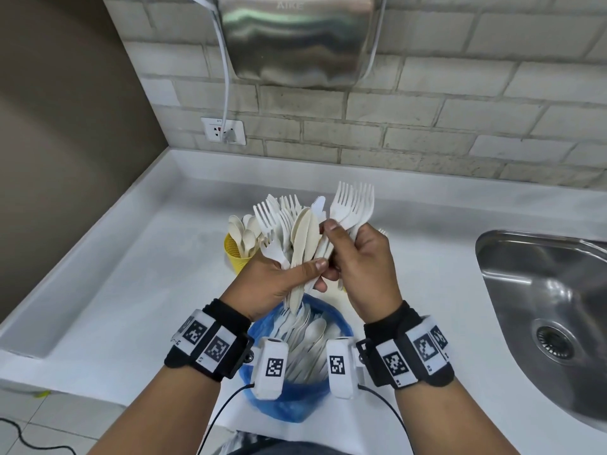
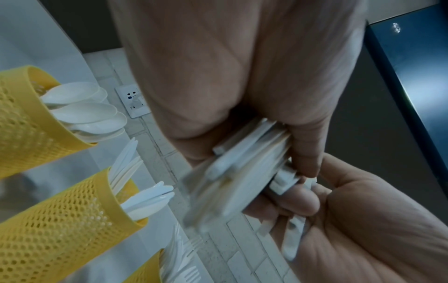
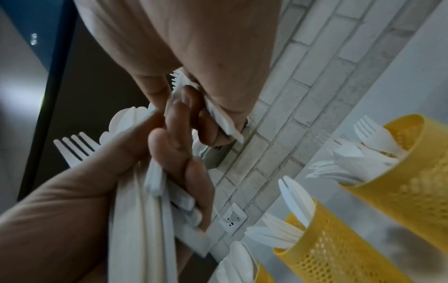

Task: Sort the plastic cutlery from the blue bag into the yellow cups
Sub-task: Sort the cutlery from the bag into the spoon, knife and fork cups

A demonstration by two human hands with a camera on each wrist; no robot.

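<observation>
Sorting mid-way: left hand (image 1: 279, 277) grips mixed cutlery bundle (image 1: 295, 238) above blue bag (image 1: 262, 326); right hand (image 1: 361, 267) pinches forks (image 1: 353, 205). Next, prob. forks go into fork cup (image 3: 409, 153).

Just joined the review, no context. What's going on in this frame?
A person is sorting plastic cutlery at a white counter. The left hand holds a mixed bundle of forks, spoons and knives above the blue bag, which has more cutlery inside. The right hand grips a few forks. Three yellow cups already hold sorted pieces: spoons, knives, forks.
</observation>
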